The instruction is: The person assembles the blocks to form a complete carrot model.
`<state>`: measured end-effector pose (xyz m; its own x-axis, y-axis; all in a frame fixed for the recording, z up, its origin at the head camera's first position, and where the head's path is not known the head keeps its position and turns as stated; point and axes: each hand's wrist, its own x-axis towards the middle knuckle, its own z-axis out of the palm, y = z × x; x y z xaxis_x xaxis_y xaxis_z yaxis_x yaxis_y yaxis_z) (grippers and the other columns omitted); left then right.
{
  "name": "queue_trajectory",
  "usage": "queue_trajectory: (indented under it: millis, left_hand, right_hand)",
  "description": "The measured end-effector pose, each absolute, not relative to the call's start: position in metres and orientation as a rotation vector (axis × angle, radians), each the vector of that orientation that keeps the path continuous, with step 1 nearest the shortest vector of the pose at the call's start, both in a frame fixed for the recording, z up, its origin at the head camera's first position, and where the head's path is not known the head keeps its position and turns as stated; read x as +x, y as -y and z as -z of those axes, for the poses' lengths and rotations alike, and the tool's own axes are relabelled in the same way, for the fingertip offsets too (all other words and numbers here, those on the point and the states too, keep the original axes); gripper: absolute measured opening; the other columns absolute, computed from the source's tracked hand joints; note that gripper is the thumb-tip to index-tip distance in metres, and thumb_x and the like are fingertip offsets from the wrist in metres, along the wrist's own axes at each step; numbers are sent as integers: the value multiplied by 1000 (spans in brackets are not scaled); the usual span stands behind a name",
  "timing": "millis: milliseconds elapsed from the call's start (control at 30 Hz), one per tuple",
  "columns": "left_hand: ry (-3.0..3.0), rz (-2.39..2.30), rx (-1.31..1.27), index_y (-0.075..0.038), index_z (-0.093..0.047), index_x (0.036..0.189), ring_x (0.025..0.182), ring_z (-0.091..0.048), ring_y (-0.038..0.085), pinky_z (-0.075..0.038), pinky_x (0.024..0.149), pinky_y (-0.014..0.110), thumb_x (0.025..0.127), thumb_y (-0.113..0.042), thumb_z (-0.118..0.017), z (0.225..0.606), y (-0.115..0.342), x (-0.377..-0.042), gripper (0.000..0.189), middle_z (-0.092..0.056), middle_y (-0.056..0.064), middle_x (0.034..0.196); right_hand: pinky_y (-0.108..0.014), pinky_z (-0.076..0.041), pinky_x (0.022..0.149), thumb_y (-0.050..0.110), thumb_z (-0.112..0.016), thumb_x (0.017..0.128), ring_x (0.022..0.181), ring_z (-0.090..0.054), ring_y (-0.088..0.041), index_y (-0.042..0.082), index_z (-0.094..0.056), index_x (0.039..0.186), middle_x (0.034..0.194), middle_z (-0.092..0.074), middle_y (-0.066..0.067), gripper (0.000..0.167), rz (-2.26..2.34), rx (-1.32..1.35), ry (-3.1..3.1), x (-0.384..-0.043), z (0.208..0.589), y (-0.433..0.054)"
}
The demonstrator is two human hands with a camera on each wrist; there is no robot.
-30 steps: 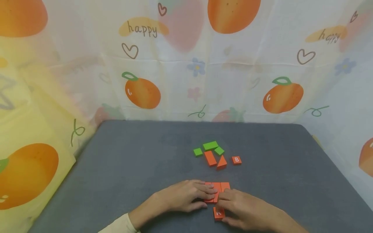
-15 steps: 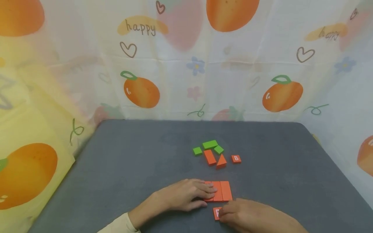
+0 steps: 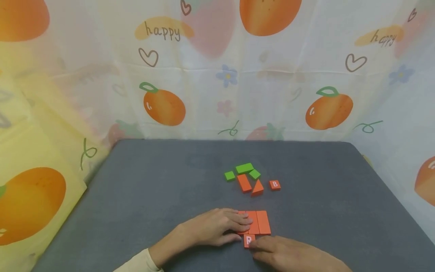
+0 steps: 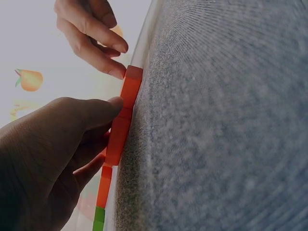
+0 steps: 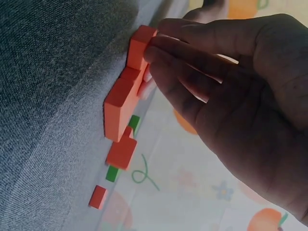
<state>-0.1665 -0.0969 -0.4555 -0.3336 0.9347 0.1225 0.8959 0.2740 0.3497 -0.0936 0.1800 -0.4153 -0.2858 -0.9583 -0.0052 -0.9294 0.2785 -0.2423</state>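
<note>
Several flat orange blocks (image 3: 263, 223) lie side by side in a row near the front of the grey table. My left hand (image 3: 217, 227) rests on the row's left part with straight fingers, hiding some of it. Just below the row, close against its lower edge, sits a small orange square block (image 3: 249, 243) bearing a white letter that is partly covered. My right hand (image 3: 289, 254) touches that square's right side with extended fingertips (image 5: 154, 55). The left thumb (image 4: 115, 103) lies at the square's other side, near where it meets the row.
Behind the row lie green blocks (image 3: 244, 168), an orange rectangular block (image 3: 244, 183), an orange triangular block (image 3: 258, 188) and an orange square marked B (image 3: 275, 185). A fruit-print cloth (image 3: 200, 94) hangs along the table's far edge.
My right hand has drawn back from the row's right end to the lettered square, which has shifted up and left against the row's lower edge. The left hand stays in place.
</note>
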Motion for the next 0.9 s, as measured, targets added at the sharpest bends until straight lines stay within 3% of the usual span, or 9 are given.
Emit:
queue_trajectory:
  millis: [233, 533, 900]
  left_hand:
    - [-2412, -547, 1719, -16, -65, 143, 146, -54, 11, -44, 122, 30, 106, -30, -63, 455, 96, -167, 40, -63, -4, 150]
    - [-2416, -562, 1710, -15, -65, 143, 146, -54, 11, -44, 122, 30, 106, -30, -64, 455, 97, -166, 41, -62, -4, 150]
    - [-2406, -554, 1713, -15, -64, 144, 146, -54, 11, -44, 122, 29, 106, -30, -63, 457, 96, -167, 41, -62, -4, 151]
  right_hand:
    - [-28, -59, 96, 49, -45, 110, 133, -59, -12, 15, -62, 141, 151, -58, -1, 49, 243, -1652, -2372, -95, 412, -179]
    - [-26, -58, 95, 48, -50, 109, 131, -60, -10, 15, -65, 136, 146, -62, 1, 46, 129, -1756, -2369, -101, 414, -176]
    - [-29, -58, 97, 50, -49, 108, 134, -60, -11, 18, -63, 141, 149, -61, 3, 48, 135, -1675, -2360, -101, 411, -177]
